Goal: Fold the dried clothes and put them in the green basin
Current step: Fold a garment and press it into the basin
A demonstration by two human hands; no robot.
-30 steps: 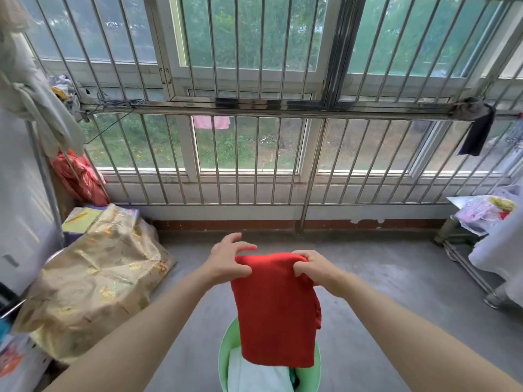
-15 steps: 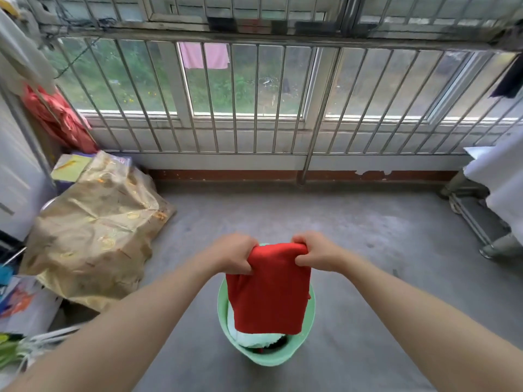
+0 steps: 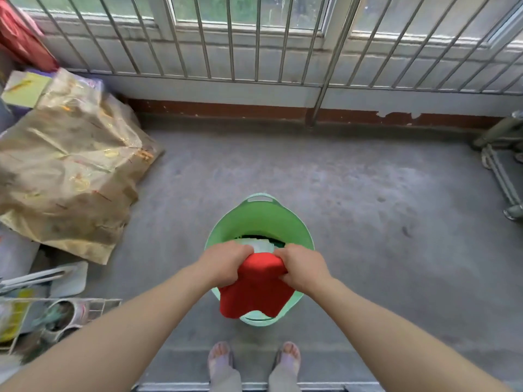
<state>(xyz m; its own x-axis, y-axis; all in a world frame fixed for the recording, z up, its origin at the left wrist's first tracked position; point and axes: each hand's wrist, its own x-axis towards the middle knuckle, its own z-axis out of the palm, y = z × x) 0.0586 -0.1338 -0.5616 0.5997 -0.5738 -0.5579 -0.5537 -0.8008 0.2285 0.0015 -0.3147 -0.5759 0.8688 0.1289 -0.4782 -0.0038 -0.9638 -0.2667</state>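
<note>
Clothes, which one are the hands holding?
The red cloth, gripped by the left hand and right hand over the basin; the white cloth lies inside, untouched.

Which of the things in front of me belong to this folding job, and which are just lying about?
Belongs to the job: red garment, gripped by left hand and right hand; green basin; pale clothes inside it.
Just lying about: gold bag; wire rack holding slippers; metal stand legs; red cloth by the window.
</note>
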